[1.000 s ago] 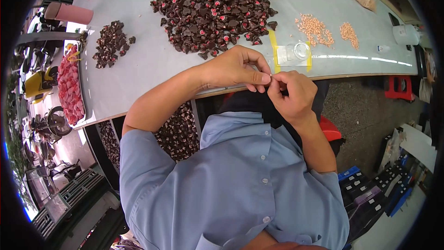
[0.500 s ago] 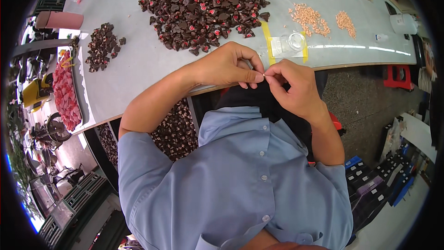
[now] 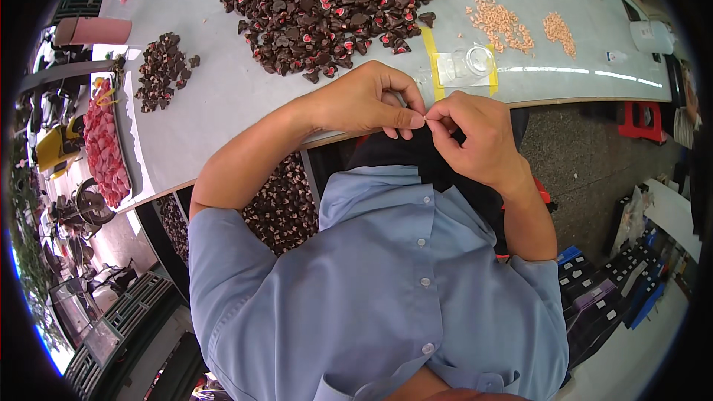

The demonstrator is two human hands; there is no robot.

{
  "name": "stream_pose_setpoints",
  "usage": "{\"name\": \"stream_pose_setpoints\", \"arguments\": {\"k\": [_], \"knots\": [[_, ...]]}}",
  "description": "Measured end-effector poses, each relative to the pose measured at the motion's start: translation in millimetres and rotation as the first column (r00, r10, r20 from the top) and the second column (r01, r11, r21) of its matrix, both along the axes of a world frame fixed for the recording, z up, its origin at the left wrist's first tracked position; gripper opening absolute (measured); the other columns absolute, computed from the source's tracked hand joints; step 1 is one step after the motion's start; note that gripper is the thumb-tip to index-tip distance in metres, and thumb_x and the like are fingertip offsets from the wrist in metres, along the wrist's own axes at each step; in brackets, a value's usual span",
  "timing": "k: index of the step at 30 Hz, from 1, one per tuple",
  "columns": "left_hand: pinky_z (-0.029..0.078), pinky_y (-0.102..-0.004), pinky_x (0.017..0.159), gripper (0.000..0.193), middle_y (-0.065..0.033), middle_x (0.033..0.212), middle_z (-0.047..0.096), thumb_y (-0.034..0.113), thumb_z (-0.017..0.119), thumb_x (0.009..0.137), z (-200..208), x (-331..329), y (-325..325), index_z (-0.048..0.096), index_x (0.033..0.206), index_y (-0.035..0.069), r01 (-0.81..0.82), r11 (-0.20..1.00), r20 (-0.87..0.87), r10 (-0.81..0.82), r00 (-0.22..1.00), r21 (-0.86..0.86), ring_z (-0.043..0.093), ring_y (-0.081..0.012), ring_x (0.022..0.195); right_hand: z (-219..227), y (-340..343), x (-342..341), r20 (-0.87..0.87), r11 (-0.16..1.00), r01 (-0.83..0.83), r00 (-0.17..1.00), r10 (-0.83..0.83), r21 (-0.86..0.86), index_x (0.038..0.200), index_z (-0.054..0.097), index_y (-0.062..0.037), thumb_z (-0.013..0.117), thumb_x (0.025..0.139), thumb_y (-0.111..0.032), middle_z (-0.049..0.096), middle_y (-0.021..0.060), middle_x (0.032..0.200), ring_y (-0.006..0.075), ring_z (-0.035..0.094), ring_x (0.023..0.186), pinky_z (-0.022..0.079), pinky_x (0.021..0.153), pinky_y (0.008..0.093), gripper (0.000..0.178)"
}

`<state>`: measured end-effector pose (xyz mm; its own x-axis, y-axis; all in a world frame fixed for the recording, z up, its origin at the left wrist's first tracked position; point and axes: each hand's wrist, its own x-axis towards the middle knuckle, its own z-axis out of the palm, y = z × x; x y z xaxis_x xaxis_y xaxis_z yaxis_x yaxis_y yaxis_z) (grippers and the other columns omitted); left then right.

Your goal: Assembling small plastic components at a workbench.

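Just over the table's near edge, the fingertips of both my hands meet in a pinch. My left hand (image 3: 368,108) has thumb and forefinger closed on a small pale piece (image 3: 425,118). From the other side, my right hand (image 3: 475,134) pinches the same piece; it is too small to tell its kind. Beyond my hands lies a large heap of dark brown, lobed pieces (image 3: 319,7), several with red and white spots. A round clear dish (image 3: 476,62) rests on a white card taped down with yellow tape, near my right hand.
Small beige pieces (image 3: 501,26) lie in two piles at the right of the grey table (image 3: 223,115). A smaller dark pile (image 3: 162,74) is on the left, near a bag of red pieces (image 3: 106,148). Below the tabletop sits a tray of dark pieces (image 3: 282,204). A red stool (image 3: 642,122) stands right.
Both hands stay pinched together at nearly the same place. The view has shifted slightly; nothing on the table has visibly been moved.
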<state>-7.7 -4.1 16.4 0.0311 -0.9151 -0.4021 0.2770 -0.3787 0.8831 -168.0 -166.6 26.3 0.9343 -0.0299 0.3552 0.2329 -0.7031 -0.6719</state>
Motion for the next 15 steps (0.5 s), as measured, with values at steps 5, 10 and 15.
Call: {"name": "stream_pose_setpoints", "arguments": {"k": [5,10,15], "knots": [[0.055,-0.0226,0.066,0.018,-0.0058,0.086,0.071,0.014,0.075,0.091,-2.6,0.3,0.5,0.069,0.101,-0.001,-0.009,1.0,-0.006,0.009,1.0,-0.009,0.069,-0.0107,0.078,-1.7,-1.9,-0.9,0.025,1.0,-0.012,1.0,0.013,-0.025,0.083,0.063,-0.0047,0.074,0.076,0.003,0.061,0.0041,0.066,0.0184,0.06,0.052,0.045,0.048,0.0298,0.015],[0.055,-0.0231,0.066,0.018,-0.0058,0.087,0.071,0.013,0.075,0.091,-5.5,0.4,1.5,0.069,0.1,-0.001,-0.029,0.999,-0.049,0.027,0.998,-0.039,0.07,-0.0115,0.079,-3.5,-1.8,-1.8,0.025,1.0,0.008,1.0,-0.008,0.017,0.082,0.062,-0.0067,0.075,0.076,0.0,0.06,0.0034,0.064,0.0196,0.058,0.05,0.043,0.047,0.0313,0.016],[0.055,-0.0231,0.065,0.016,-0.0047,0.086,0.07,0.013,0.074,0.091,-2.2,-0.1,1.5,0.069,0.098,0.0,-0.008,1.0,-0.036,0.007,0.999,-0.021,0.07,-0.0114,0.078,1.4,-1.4,-1.0,-0.018,1.0,-0.017,1.0,0.017,-0.015,0.084,0.064,-0.0027,0.072,0.077,0.006,0.062,0.0055,0.068,0.0185,0.061,0.055,0.045,0.05,0.0296,0.014]]}}
